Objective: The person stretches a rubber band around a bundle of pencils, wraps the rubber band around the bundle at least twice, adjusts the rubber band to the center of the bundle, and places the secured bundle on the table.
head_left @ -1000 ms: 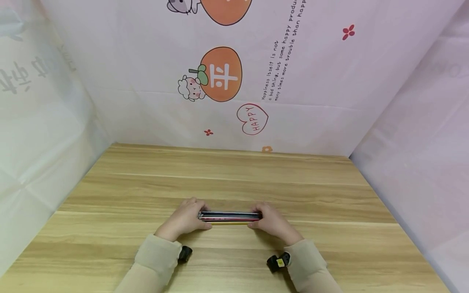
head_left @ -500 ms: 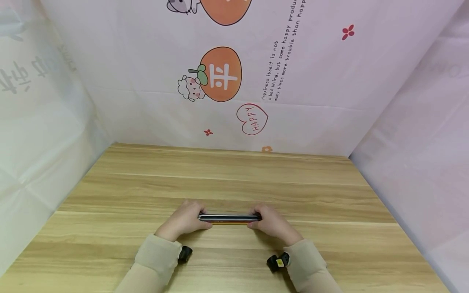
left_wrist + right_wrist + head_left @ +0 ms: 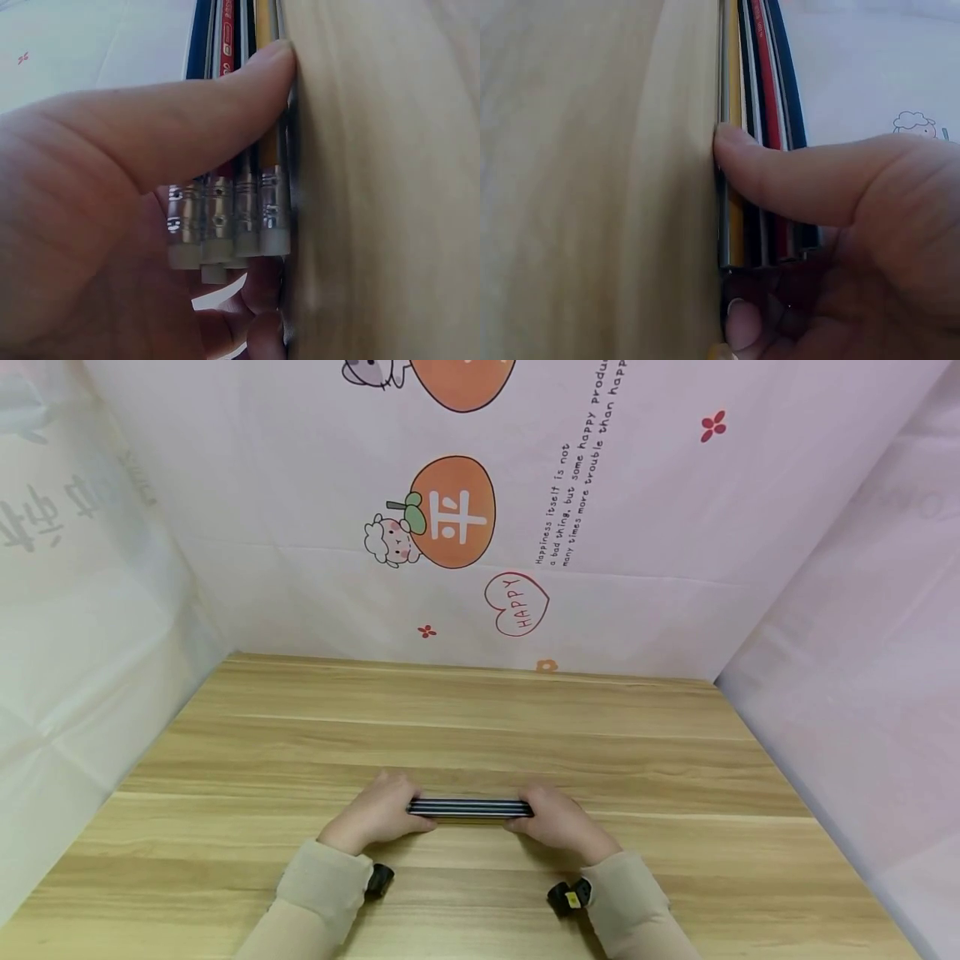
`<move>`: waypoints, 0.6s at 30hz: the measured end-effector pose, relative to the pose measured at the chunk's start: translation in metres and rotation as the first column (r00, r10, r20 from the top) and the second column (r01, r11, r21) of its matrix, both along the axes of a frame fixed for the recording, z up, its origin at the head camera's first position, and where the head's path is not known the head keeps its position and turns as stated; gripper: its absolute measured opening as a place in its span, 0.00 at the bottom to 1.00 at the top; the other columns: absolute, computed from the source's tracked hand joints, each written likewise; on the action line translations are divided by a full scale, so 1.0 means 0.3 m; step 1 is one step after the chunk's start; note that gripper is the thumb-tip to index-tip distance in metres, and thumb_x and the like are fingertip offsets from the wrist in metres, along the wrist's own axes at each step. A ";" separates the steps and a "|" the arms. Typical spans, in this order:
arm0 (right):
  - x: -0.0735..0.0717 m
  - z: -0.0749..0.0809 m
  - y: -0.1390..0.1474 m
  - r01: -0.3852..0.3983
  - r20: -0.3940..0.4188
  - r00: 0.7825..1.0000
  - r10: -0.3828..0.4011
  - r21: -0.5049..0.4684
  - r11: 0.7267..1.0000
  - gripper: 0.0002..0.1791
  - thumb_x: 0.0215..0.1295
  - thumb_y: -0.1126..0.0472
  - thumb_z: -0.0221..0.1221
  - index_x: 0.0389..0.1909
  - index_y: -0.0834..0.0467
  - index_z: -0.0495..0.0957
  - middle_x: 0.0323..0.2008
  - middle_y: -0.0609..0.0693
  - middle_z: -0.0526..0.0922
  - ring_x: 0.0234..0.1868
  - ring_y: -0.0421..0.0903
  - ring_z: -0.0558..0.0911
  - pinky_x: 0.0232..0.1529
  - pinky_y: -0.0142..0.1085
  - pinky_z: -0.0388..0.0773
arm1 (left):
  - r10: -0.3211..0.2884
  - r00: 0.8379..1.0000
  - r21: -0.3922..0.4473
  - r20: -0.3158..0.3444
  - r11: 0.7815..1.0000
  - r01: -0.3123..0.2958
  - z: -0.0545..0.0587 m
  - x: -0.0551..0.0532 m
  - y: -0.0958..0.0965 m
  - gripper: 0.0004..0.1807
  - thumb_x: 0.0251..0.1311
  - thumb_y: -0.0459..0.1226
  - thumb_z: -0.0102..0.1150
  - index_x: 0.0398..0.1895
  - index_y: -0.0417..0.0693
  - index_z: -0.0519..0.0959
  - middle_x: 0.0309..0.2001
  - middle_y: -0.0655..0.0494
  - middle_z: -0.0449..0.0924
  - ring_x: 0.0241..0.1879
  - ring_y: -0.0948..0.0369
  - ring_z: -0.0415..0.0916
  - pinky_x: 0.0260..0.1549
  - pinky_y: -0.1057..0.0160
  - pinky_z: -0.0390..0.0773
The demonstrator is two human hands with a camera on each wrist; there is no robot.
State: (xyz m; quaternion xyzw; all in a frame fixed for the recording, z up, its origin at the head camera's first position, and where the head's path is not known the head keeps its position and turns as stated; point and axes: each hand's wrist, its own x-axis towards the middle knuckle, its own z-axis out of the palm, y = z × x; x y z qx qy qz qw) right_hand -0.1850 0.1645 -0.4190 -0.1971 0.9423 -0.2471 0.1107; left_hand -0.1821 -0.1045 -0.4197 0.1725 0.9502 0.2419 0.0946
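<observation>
A bundle of several pencils [image 3: 471, 807] lies sideways low over the table, stretched between both hands. Dark, striped sides show on top in the head view, with a yellow edge in front. My left hand [image 3: 381, 810] holds the left end, its thumb [image 3: 217, 101] pressed across the pencils just above their metal bands. White erasers [image 3: 217, 250] stick out past that thumb. At the other end, my right hand [image 3: 557, 818] holds the bundle, thumb [image 3: 795, 171] laid over it. A red pencil [image 3: 765, 75] shows between dark ones in the right wrist view. Some fingers are hidden behind the pencils.
A wood-grain table [image 3: 480, 727] reaches back to a white printed cloth [image 3: 637, 610]. More pale cloth hangs along the left [image 3: 90, 652] and right [image 3: 862, 652] sides. Black wrist cameras sit on both cuffs.
The bundle's visible face has changed: dark striped pencils now show where red also showed a second ago, with yellow still along the front. Both hands stay almost in place.
</observation>
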 end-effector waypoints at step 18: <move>-0.017 0.036 0.065 0.155 0.365 0.931 0.024 -0.453 0.878 0.17 0.63 0.61 0.66 0.46 0.69 0.77 0.29 0.53 0.81 0.21 0.40 0.78 0.21 0.28 0.78 | -0.071 0.985 0.297 0.158 0.955 0.021 0.037 -0.020 -0.045 0.14 0.57 0.44 0.70 0.25 0.46 0.77 0.19 0.62 0.68 0.20 0.64 0.61 0.18 0.69 0.62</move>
